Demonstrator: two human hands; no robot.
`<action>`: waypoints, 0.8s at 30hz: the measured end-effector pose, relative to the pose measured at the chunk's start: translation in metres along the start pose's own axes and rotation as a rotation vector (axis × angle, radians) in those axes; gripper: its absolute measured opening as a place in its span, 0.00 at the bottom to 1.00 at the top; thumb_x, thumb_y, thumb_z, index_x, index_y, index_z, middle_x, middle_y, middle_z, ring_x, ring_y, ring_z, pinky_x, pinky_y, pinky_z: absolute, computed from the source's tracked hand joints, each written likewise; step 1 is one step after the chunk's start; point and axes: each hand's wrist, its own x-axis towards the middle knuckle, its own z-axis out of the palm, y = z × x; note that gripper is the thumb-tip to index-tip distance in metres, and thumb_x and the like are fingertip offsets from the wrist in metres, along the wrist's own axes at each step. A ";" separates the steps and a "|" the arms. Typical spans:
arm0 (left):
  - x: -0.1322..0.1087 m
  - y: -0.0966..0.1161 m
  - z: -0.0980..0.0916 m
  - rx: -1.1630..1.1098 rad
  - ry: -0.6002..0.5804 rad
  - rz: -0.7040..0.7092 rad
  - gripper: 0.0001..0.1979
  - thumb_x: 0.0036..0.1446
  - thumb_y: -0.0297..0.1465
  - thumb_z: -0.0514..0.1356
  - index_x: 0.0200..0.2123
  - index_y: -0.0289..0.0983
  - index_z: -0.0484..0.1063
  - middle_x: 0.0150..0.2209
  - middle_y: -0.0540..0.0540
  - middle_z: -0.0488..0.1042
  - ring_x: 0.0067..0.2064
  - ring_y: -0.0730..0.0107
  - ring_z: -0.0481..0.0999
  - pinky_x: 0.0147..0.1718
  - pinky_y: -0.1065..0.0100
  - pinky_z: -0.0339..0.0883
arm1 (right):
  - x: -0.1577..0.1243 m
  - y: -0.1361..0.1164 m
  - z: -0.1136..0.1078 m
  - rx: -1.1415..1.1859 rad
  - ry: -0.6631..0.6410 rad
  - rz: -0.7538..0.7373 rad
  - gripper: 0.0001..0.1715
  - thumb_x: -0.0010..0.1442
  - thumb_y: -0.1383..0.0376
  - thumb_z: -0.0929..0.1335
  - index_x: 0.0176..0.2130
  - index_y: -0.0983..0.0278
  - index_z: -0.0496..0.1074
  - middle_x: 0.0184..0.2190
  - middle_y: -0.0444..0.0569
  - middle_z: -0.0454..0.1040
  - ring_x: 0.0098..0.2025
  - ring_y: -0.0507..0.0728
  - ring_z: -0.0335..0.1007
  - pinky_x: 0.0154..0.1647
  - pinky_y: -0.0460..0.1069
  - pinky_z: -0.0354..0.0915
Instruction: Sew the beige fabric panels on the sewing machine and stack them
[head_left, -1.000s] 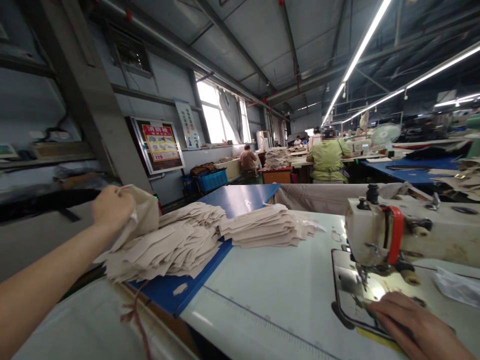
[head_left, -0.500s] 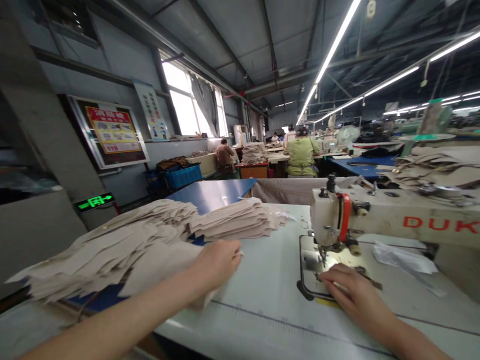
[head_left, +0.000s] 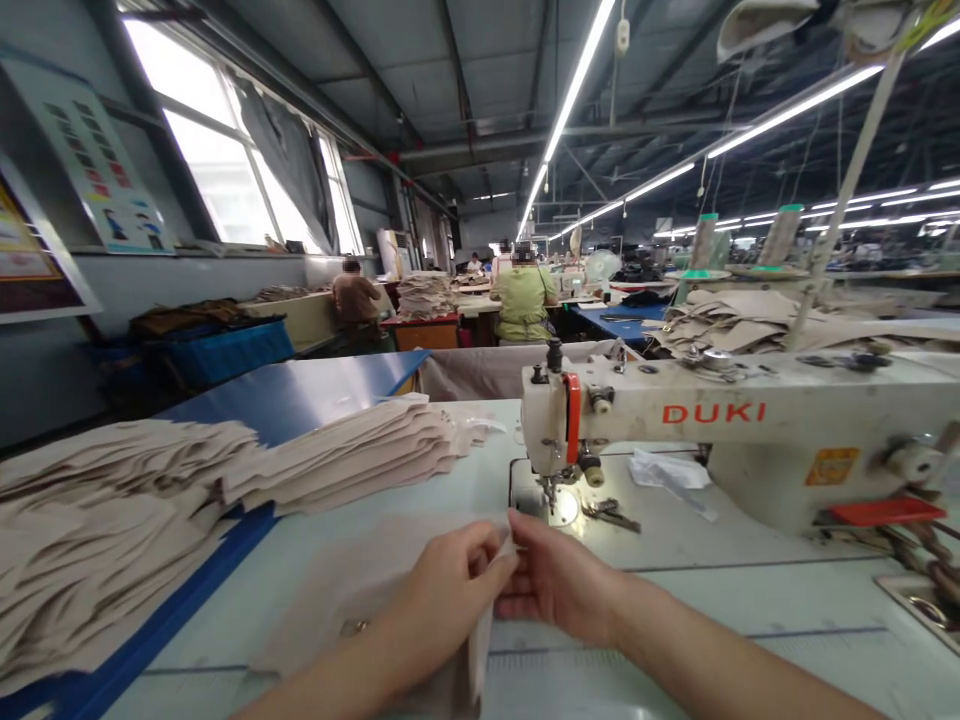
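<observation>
My left hand [head_left: 457, 580] is closed on the edge of a beige fabric piece [head_left: 330, 575], which is partly blurred and hangs down on the near side. A small metallic bit [head_left: 354, 627] shows on that piece. My right hand [head_left: 566, 580] meets the same edge, thumb at its upper corner and fingers curled beside it. Both hands are just in front of the needle area [head_left: 553, 495] of a white sewing machine [head_left: 622, 405] marked DUKI. What lies between the right fingertips is partly hidden.
Left of the hands lie a loose heap of beige pieces [head_left: 97, 540] and a neater stack [head_left: 352, 450]. Metal snips [head_left: 613, 516] and a crumpled white scrap [head_left: 667, 470] rest on the machine bed. Farther back, a person in a yellow-green top [head_left: 525, 300] sits at a table.
The view has swung right. My left hand has brought the fabric piece from the heap toward the machine. My right hand has come away from the needle plate to the fabric's edge.
</observation>
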 end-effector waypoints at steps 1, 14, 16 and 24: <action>-0.004 0.002 -0.002 -0.039 -0.028 0.032 0.11 0.56 0.37 0.54 0.24 0.39 0.63 0.22 0.55 0.65 0.26 0.70 0.66 0.25 0.72 0.56 | 0.000 -0.001 0.001 0.019 0.011 -0.007 0.26 0.53 0.44 0.69 0.32 0.66 0.71 0.28 0.46 0.73 0.31 0.52 0.71 0.39 0.47 0.64; -0.014 -0.074 0.005 0.433 -0.017 0.252 0.26 0.65 0.41 0.50 0.64 0.39 0.61 0.64 0.42 0.61 0.64 0.56 0.62 0.61 0.56 0.57 | 0.008 -0.009 -0.011 -0.267 0.232 -0.092 0.16 0.42 0.63 0.77 0.30 0.65 0.71 0.22 0.40 0.73 0.23 0.50 0.67 0.26 0.45 0.61; -0.014 -0.078 0.011 0.513 -0.045 0.208 0.27 0.67 0.41 0.48 0.65 0.38 0.58 0.66 0.42 0.56 0.66 0.54 0.57 0.62 0.53 0.55 | 0.007 -0.010 -0.013 -0.300 0.243 -0.082 0.16 0.43 0.63 0.77 0.28 0.64 0.69 0.21 0.40 0.72 0.22 0.49 0.66 0.24 0.44 0.61; -0.003 -0.065 0.010 0.620 -0.097 0.070 0.26 0.67 0.38 0.44 0.66 0.39 0.55 0.68 0.41 0.52 0.68 0.53 0.52 0.62 0.49 0.51 | 0.007 -0.017 -0.024 -0.435 0.267 -0.105 0.17 0.43 0.64 0.77 0.25 0.63 0.65 0.16 0.36 0.66 0.17 0.45 0.60 0.20 0.41 0.56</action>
